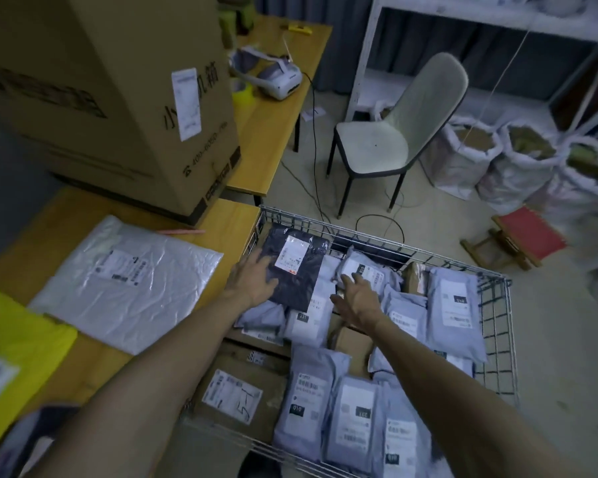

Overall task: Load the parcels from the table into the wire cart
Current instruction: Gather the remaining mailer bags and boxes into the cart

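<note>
The wire cart [494, 315] stands right of the wooden table [69, 208] and holds several grey mailer bags and brown boxes. A dark parcel [301, 281] with a white label lies on top at the cart's far left. My left hand [252, 281] rests flat on that dark parcel's left edge, fingers straight. My right hand [356, 298] hovers with spread fingers over the grey bags in the cart's middle and holds nothing. On the table lie a large clear-white mailer [132, 281] and a yellow parcel [18, 343].
A big cardboard box [118, 98] stands at the table's far end. A second table behind carries a white device [280, 79] and tape. A grey chair [401, 132], filled white sacks [518, 163], a red stool [522, 236] and floor cables lie beyond the cart.
</note>
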